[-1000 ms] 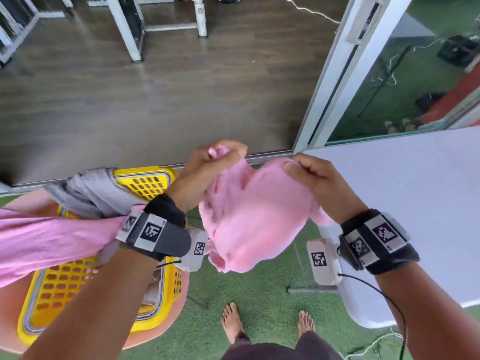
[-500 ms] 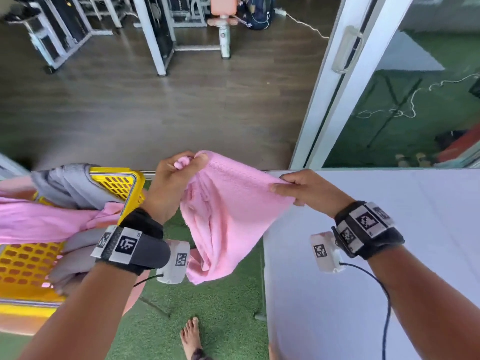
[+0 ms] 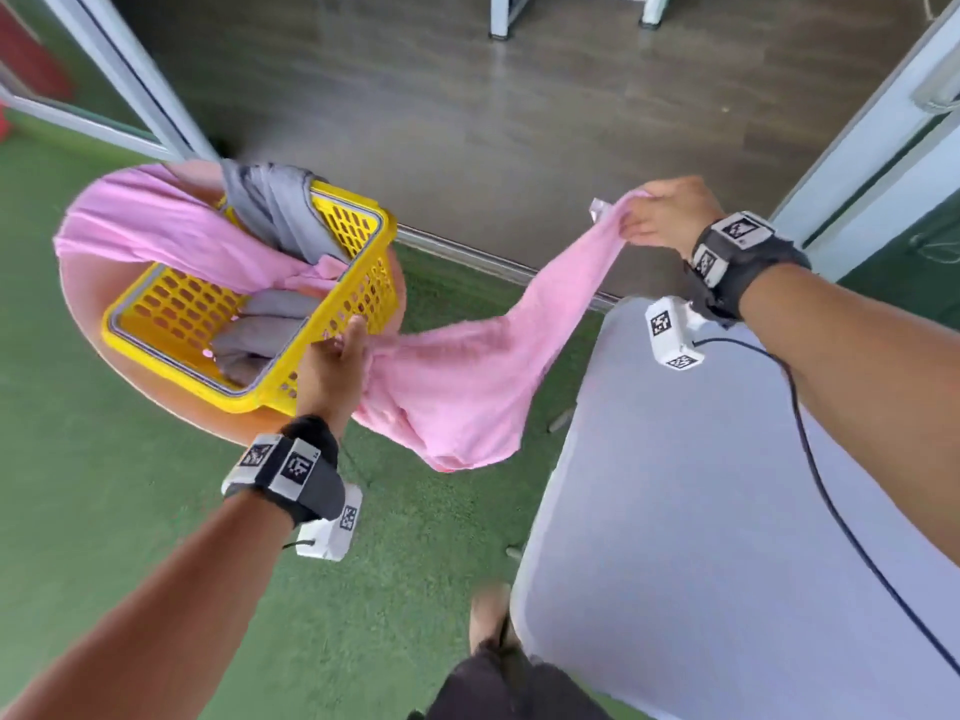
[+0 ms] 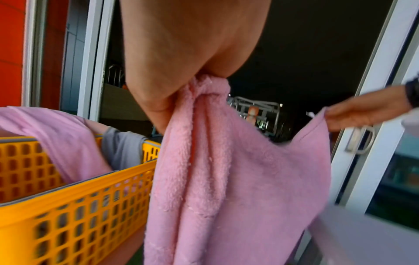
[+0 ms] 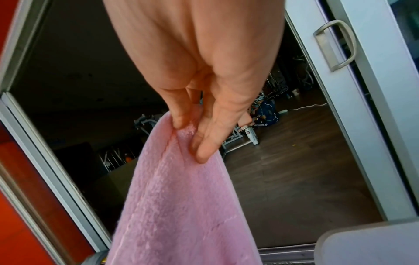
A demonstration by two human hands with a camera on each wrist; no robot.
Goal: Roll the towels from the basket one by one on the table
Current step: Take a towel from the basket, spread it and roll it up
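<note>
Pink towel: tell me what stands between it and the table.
Nothing visible. The pink towel hangs in the air, held by the left hand and right hand, beside the table, whose near surface is bare.

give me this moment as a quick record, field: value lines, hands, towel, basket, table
left hand: grips a bunched end of the pink towel, beside the basket
right hand: pinches a corner of the same towel, raised beyond the table's far end
pink towel: stretched between both hands, middle sagging over the green floor, not on the table
yellow basket: holds grey towels; a second pink towel drapes over its rim
white table: no towel on it in view
</note>
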